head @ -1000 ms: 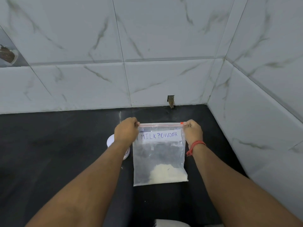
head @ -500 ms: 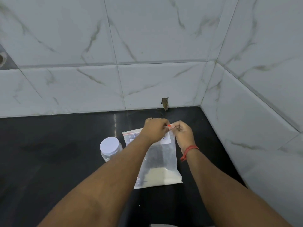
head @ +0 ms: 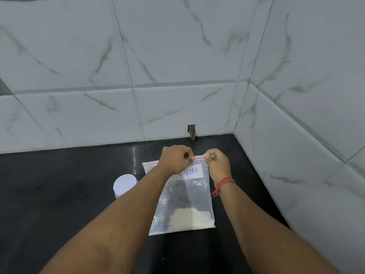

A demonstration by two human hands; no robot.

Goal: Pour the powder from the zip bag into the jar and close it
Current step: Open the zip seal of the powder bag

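Observation:
A clear zip bag (head: 185, 196) with a white label and a red zip strip lies on the black counter (head: 59, 204). White powder (head: 190, 217) is heaped in its near right corner. My left hand (head: 174, 159) pinches the red slider on the zip near the middle of the bag's top edge. My right hand (head: 217, 163) pinches the top right corner of the bag. A jar with a white lid (head: 124, 185) stands left of the bag, partly hidden behind my left forearm; its lid is on.
White marble tiled walls (head: 177, 66) close the counter at the back and on the right (head: 306, 135), forming a corner. A small notch (head: 191, 131) sits in the back wall just behind the bag.
My left hand slid from the bag's left corner to right beside my right hand, then drew back a little left along the zip. The jar came out from behind my left arm.

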